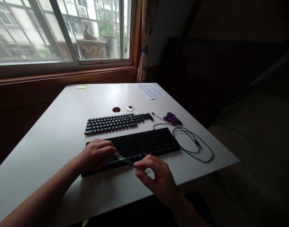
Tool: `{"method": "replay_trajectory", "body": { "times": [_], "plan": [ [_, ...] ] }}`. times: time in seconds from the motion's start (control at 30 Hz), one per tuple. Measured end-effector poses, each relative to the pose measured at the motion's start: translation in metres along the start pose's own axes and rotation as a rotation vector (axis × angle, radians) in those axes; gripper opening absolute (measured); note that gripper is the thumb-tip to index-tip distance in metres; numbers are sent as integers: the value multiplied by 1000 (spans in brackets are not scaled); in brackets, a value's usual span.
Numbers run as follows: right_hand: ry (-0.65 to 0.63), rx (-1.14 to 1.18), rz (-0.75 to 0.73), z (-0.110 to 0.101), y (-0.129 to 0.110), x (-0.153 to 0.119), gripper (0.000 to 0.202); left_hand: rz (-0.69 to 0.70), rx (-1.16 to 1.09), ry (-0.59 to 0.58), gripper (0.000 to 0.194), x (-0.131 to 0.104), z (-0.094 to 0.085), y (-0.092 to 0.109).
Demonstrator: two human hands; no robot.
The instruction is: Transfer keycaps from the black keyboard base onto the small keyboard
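Observation:
My right hand (pixel 158 176) pinches the handle of a keycap puller (pixel 128 161), whose two thin wire prongs point left. Those prongs reach the fingertips of my left hand (pixel 98 153). My left fingers are curled together there, and whatever they may hold is hidden. Below both hands lies a black keyboard (pixel 144 142), its key bed looking mostly bare of caps, with the left part covered by my left hand. Behind it, loose black keycaps (pixel 113 122) are laid out in rows like a keyboard.
A looped black cable (pixel 205 160) lies right of the keyboard. Near it are a purple cloth (pixel 172 118) and a thin brush (pixel 159 117). Farther back are a table hole (pixel 116 109), its round cover (pixel 130 108), printed sheets (pixel 151 91) and yellow sticky notes (pixel 81 86).

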State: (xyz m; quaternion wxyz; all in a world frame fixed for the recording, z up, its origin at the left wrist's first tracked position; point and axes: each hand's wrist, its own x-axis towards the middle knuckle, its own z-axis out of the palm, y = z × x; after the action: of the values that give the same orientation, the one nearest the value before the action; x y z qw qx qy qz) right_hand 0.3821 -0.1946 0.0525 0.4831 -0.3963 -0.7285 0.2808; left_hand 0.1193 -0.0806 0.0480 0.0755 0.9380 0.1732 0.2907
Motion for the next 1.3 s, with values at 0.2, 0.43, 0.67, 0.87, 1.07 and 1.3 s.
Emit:
{"method": "replay_trajectory", "body": {
  "times": [0.2,0.43,0.67,0.87,1.07,1.3],
  "plan": [
    [99,112,67,7,6,-23,18,39,-274,-278,14,17,17,35],
    [143,-41,233,-13,13,-19,11,28,-233,-223,18,20,34,36],
    [266,-542,191,-75,41,2,15,-45,-14,-276,57,17,36,22],
    [92,-603,253,-86,55,14,18,-91,51,-349,66,12,47,17],
    [-34,-598,374,-85,58,21,19,-82,76,-374,58,12,47,17],
    [-89,-325,590,-89,69,26,22,-73,81,-374,58,12,46,17]
  ]
}}
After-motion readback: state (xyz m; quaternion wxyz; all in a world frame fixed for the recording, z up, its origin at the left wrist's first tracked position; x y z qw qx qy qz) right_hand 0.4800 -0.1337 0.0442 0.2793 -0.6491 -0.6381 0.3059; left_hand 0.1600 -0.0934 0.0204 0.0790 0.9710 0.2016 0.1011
